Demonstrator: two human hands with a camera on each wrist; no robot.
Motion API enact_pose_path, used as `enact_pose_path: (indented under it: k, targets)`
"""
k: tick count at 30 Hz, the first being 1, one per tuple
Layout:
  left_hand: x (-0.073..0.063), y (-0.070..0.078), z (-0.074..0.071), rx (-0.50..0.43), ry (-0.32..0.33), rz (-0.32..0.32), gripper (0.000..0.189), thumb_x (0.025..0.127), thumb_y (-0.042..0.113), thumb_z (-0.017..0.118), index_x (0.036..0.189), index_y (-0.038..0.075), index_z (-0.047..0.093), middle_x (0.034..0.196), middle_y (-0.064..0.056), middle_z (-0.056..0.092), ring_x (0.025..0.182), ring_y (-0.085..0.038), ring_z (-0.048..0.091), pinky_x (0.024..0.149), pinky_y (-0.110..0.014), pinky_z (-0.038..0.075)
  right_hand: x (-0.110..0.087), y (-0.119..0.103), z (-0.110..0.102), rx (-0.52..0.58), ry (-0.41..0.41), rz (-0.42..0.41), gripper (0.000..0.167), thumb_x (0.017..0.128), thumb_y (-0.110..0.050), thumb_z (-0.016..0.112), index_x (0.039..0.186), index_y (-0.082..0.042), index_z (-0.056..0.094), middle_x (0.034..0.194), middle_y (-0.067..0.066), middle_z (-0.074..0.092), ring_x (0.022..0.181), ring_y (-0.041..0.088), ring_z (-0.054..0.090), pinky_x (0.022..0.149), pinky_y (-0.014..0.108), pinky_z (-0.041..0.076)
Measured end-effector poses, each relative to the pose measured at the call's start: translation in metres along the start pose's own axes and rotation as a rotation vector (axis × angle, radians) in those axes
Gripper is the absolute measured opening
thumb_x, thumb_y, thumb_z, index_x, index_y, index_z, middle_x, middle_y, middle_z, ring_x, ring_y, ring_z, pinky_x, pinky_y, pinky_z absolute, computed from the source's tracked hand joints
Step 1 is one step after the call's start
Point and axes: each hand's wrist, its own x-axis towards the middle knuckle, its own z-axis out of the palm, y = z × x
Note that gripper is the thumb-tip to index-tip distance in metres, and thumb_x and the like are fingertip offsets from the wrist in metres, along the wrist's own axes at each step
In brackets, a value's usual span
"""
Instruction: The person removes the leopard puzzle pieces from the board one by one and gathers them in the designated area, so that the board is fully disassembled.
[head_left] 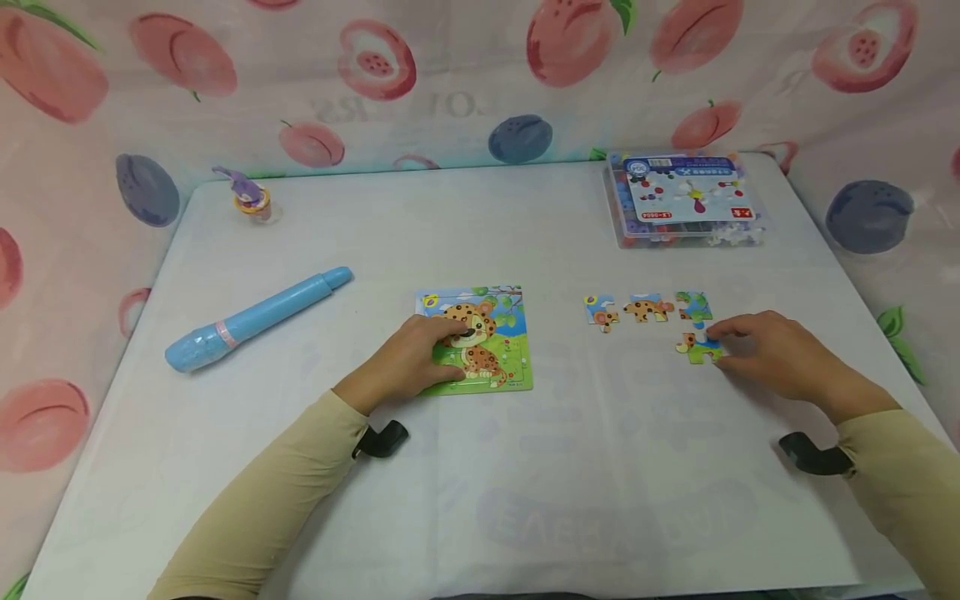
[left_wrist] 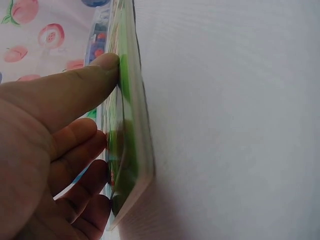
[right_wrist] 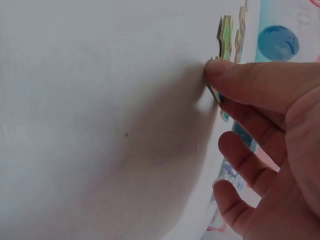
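Nearest: two beige sleeves [head_left: 277, 492], a black wrist mount [head_left: 382, 439] at the left cuff, short of the leopard puzzle board [head_left: 502, 358]. The board lies flat on the white table [head_left: 480, 475], picture side up.

Left hand [head_left: 408, 354]: on the board's left part, thumb and fingers spread apart, tips touching the face; reads as steadying.

Right hand [head_left: 783, 358]: well right of the board. Thumb and forefinger pinch a puzzle piece [head_left: 699, 348]; other fingers apart from it. Piece mostly green with a little orange, partly covered by the fingertips; cannot tell whether a second piece is under them.

A little farther out, right of the board: row of three loose pieces [head_left: 649, 308], near one another but apart.

Left of the board, reaching past its far edge: light-blue wand [head_left: 262, 319]. Beyond the board, far right: clear box [head_left: 690, 200] with a printed label. Far left: small purple-topped figure [head_left: 252, 196]. Fruit-print cloth [head_left: 420, 125] behind everything.

Handling, judged: pieces light, thin, stiff, probably card; slick face, tabs liable to bend or fray. Pinch opposite straight edges, spare the knobs. Board light and rigid, apt to slide; hold by its rim.
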Motion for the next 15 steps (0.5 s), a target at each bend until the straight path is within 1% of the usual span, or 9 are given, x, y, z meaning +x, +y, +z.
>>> enact_pose_path:
  k: [3,7,12,15]
  targets:
    - [-0.0002,-0.0001,-0.0001,0.003,-0.002,0.004,0.063,0.084,0.022,0.084,0.138,0.001,0.059,0.130,-0.012,0.063,0.119,-0.031,0.053,0.103,-0.046,0.042,-0.0004,0.0006,0.0003,0.015,-0.008,0.013,0.046,0.090,-0.020,0.074,0.130,0.000,0.062,0.130,0.032,0.054,0.124,0.051,0.040,0.101,0.072,0.029]
    - [0.0002,-0.0007,0.0002,-0.001,-0.010,-0.006,0.063,0.084,0.022,0.084,0.138,0.002,0.059,0.132,-0.012,0.062,0.123,-0.032,0.052,0.105,-0.046,0.041,-0.0005,0.0001,0.0004,0.032,-0.014,0.022,0.046,0.090,-0.021,0.074,0.130,-0.001,0.062,0.130,0.032,0.053,0.124,0.052,0.039,0.102,0.073,0.028]
    - [0.0009,-0.0012,0.0003,-0.006,-0.008,-0.012,0.063,0.084,0.022,0.083,0.138,0.003,0.059,0.133,-0.012,0.061,0.125,-0.032,0.051,0.107,-0.046,0.039,0.0003,-0.0005,-0.0003,0.024,-0.005,0.020,0.047,0.090,-0.021,0.074,0.131,-0.001,0.061,0.131,0.032,0.052,0.124,0.052,0.039,0.101,0.073,0.028]
    - [0.0010,-0.0012,0.0003,-0.008,-0.004,-0.005,0.063,0.084,0.022,0.084,0.138,0.003,0.059,0.133,-0.012,0.061,0.124,-0.031,0.051,0.106,-0.046,0.040,-0.0005,-0.0031,-0.0038,0.018,0.000,0.027,0.053,0.089,-0.021,0.075,0.135,-0.001,0.057,0.132,0.033,0.051,0.123,0.052,0.039,0.100,0.073,0.030]
